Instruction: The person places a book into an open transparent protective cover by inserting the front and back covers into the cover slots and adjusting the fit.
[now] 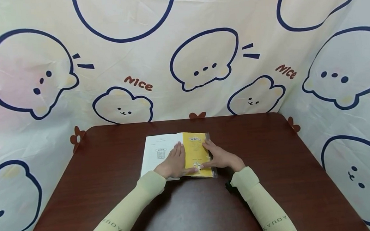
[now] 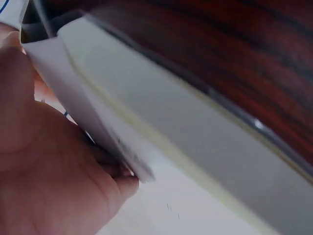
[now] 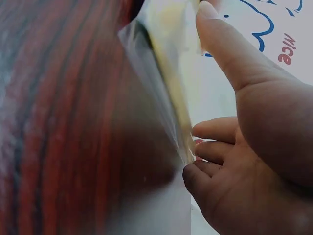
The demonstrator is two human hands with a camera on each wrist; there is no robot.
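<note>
A book lies open on the table, its white printed page (image 1: pixel 153 147) to the left and a yellow printed flap or cover (image 1: pixel 192 152) to the right. Clear plastic (image 1: pixel 214 172) sticks out along the yellow part's right edge. My left hand (image 1: pixel 173 163) rests along the fold with fingers extended, its thumb reaching onto the yellow. At the right edge, my right hand (image 1: pixel 220 157) touches the yellow part with thumb and fingers spread. The left wrist view shows the thick page block (image 2: pixel 161 103) beside my palm. In the right wrist view, fingertips meet the clear plastic sleeve (image 3: pixel 159 93).
The dark brown wooden table (image 1: pixel 111 162) extends around the book on all sides. Behind it and to the right hangs a pale curtain (image 1: pixel 159 60) with blue-outlined cartoon figures. A small black object (image 1: pixel 230 187) shows beside the right sleeve's cuff.
</note>
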